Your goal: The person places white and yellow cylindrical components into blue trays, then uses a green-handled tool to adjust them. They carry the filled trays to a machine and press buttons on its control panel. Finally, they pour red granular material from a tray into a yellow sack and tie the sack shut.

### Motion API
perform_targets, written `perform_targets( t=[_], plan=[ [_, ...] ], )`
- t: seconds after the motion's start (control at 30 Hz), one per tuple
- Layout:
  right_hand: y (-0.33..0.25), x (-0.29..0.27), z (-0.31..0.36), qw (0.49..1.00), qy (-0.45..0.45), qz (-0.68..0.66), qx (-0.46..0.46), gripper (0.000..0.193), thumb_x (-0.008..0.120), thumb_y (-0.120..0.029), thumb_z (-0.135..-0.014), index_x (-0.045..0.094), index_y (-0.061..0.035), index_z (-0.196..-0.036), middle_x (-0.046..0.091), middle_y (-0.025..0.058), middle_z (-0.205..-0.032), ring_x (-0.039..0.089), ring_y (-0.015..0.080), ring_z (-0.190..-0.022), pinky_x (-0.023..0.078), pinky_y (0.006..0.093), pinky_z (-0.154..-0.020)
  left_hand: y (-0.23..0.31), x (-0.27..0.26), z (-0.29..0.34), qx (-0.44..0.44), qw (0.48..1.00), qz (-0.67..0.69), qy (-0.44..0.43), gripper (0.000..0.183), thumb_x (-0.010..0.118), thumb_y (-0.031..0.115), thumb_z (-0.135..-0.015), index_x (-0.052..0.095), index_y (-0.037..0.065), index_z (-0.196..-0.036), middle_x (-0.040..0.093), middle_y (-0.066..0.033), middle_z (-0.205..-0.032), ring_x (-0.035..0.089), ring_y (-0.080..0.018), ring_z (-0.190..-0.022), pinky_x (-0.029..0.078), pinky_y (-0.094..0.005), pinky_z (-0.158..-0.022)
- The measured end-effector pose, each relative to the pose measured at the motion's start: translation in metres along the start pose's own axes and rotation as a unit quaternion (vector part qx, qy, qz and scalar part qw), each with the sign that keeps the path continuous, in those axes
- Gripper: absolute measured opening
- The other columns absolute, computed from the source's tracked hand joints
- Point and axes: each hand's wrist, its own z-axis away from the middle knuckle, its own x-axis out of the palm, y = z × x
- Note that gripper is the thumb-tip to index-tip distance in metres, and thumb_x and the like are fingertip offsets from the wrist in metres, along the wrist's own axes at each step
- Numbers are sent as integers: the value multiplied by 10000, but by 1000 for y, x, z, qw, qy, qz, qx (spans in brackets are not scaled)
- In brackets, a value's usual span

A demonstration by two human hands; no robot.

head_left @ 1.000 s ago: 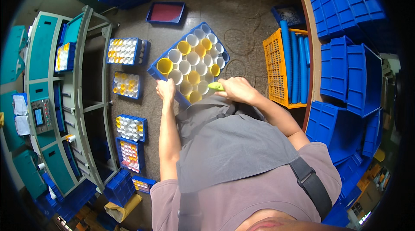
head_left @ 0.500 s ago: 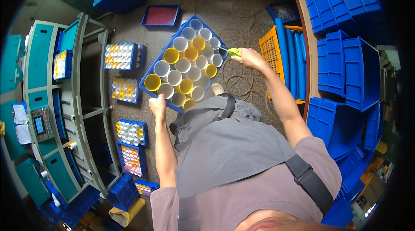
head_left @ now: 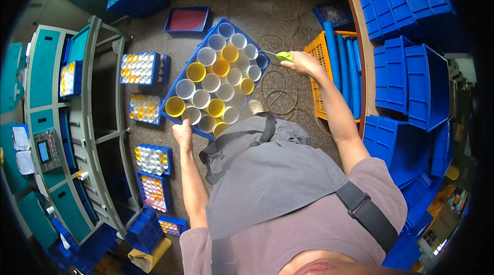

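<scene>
A blue crate (head_left: 171, 98) in front of me, tilted in the picture, is packed with upright round tubes open at the top, white (head_left: 211, 83) and yellow (head_left: 196, 72). My left hand (head_left: 182, 133) is closed on its near-left rim, thumb over the edge beside a white tube; the fingers underneath are hidden. To the crate's right, my right hand (head_left: 304, 63) grips the green handle (head_left: 284, 57) of a tool with a thin metal shaft. That shaft points left to the crate's right corner; its tip is too small to make out.
Smaller blue crates of white and yellow pieces (head_left: 139, 68) line the floor at left, beside a teal machine (head_left: 46, 66). An orange basket (head_left: 319, 76) with blue rolls (head_left: 342, 69) and stacked blue bins (head_left: 406, 2) stand right. A looped cord (head_left: 280, 95) lies on the floor.
My right hand has drawn the tool to the right, and its shaft reaches less far over the crate. My left hand keeps its grip on the rim. The whole view has shifted slightly.
</scene>
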Motion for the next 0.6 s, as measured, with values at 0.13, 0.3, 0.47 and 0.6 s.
perform_targets(
  t=[0.13, 0.3, 0.47, 0.6],
  plan=[
    [12, 2, 3, 993, -106, -16, 55, 524, 627, -525, -920, 671, -47, -1130, 721, 209, -1052, 687, 342, -1049, 522, 454, -886, 2, -3, 0, -14, 998, 55, -15, 386, 721, 275, -861, 664, -95, -763, 598, -36, -626, 521, -124, -598, 447, -361, -571],
    [3, 8, 14, 997, -80, -9, 19, 516, 630, -522, -922, 664, -29, -1072, 720, 190, -890, 713, 325, -817, 532, 461, -793, 1, -5, -2, -41, 997, 62, -21, 345, 710, 260, -868, 682, -66, -762, 602, -27, -647, 538, -120, -586, 457, -333, -540],
    [-8, 15, 27, 990, -133, -46, -6, 540, 629, -549, -911, 672, -52, -1115, 715, 216, -1049, 686, 348, -1037, 523, 460, -877, -7, -5, -8, -25, 996, 84, -29, 332, 712, 259, -868, 694, -65, -795, 614, -39, -666, 551, -125, -591, 470, -336, -547],
    [-6, 9, 21, 999, -41, -12, 25, 541, 636, -541, -904, 669, -64, -1158, 718, 200, -1084, 686, 345, -1043, 521, 471, -884, -11, -6, -11, -49, 996, 73, -17, 330, 712, 257, -866, 695, -66, -801, 615, -41, -669, 554, -128, -589, 474, -338, -550]
  ],
)
